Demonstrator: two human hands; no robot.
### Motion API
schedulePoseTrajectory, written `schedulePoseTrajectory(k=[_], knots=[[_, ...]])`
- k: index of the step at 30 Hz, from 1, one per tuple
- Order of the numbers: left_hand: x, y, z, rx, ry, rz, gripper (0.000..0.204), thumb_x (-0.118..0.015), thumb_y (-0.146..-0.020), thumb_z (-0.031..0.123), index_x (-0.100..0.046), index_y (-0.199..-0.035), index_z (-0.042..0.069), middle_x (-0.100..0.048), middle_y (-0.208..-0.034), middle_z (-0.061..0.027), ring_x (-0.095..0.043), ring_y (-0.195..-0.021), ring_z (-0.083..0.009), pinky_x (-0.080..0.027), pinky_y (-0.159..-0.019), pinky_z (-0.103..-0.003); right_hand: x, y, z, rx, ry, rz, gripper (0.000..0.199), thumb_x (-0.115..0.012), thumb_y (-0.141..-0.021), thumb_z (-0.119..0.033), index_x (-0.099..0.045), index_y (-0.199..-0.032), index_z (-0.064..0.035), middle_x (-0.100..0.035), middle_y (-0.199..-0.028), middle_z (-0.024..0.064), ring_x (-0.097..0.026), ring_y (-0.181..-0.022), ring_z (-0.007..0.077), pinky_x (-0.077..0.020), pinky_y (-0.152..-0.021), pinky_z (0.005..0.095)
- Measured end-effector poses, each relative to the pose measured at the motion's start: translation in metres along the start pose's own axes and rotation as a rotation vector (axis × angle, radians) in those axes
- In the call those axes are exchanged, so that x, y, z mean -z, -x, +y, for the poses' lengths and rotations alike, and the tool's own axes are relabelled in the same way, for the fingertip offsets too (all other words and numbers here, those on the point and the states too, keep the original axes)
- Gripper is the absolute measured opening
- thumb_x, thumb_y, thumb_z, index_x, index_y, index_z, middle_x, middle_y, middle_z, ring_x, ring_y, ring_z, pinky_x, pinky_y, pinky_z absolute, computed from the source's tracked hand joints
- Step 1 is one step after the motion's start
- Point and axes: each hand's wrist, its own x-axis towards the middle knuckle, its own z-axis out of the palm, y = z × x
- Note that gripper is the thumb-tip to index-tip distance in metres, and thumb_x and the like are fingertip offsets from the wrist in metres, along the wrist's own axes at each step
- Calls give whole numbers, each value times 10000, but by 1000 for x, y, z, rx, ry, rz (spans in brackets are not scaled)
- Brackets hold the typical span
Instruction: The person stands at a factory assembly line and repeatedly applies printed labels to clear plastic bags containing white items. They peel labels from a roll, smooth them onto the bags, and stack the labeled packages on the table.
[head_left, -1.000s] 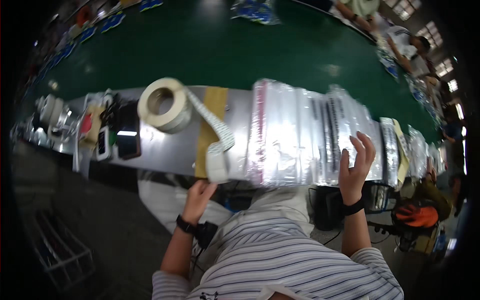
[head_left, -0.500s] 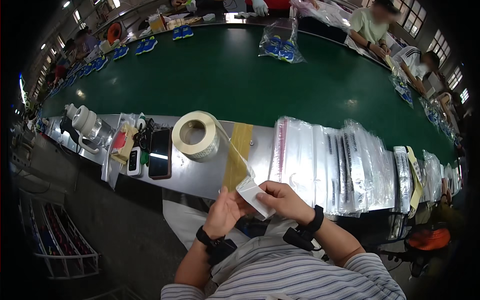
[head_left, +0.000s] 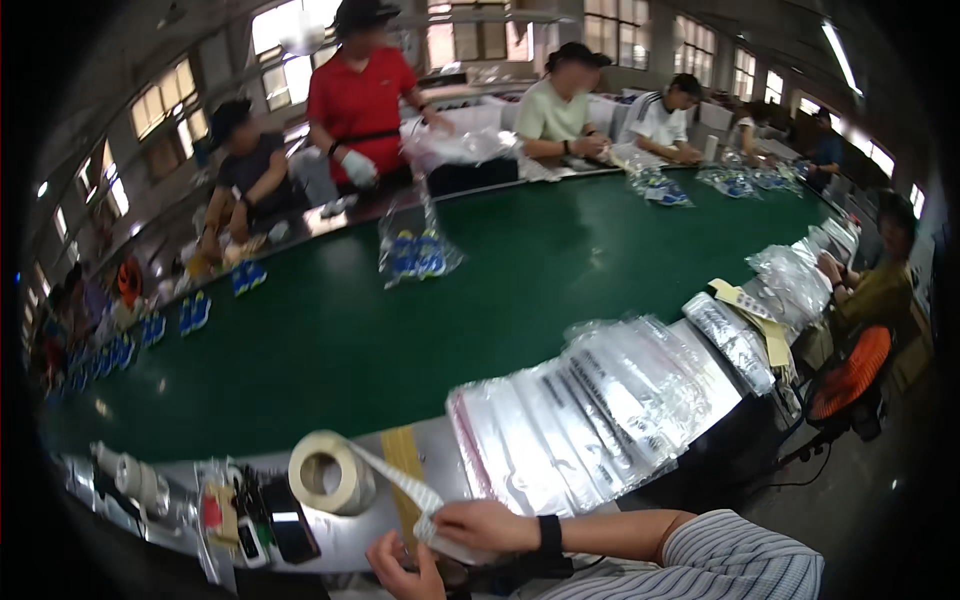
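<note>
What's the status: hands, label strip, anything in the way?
Left hand and right hand both pinching label strip off roll. Clear bags fanned alongside, not blocking.

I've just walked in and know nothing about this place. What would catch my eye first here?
Probably the long green conveyor belt curving across the room, with people seated along its far side. At the near edge, a fanned row of clear plastic bags lies on the metal ledge beside a big roll of white label tape. The person's right hand and left hand pinch the tape's loose end.

Green conveyor table (head_left: pixel 330 340), clear bags (head_left: pixel 590 410), tape roll (head_left: pixel 330 472)
</note>
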Motion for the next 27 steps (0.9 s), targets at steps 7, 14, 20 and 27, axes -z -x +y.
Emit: schedulePoseTrajectory(k=[7,14,20,27], knots=[[10,-10,0,381,501,-206,337,-550,-982,227,-582,-1196,-31,-632,-1044,-92,-564,-877,-166,-468,-783,-298,-14,-12,-2,115,-98,-113,178,-561,-920,-185,-594,-976,-18,-592,-932,146,-581,-929,351,-459,-800,410],[21,-23,1,412,405,-304,258,-574,-944,181,-629,-1066,-40,-636,-948,-120,-567,-882,-221,-467,-795,-332,-8,1,-4,71,-126,-133,192,-564,-922,-212,-583,-963,-25,-590,-928,151,-587,-916,356,-455,-772,438],[16,3,8,-159,-119,-154,191,-637,-907,134,-653,-1028,-13,-653,-997,-174,-581,-930,-341,-483,-824,-389,-9,5,-7,56,-93,-83,209,-575,-915,-244,-597,-909,-36,-614,-876,158,-606,-849,364,-466,-722,440],[18,-4,10,474,460,-282,290,-615,-952,218,-584,-1059,-49,-622,-1002,-132,-558,-898,-183,-479,-804,-312,-25,-9,-1,165,0,71,353,-611,-901,-331,-604,-803,9,-614,-744,183,-586,-680,346,-448,-607,437]])
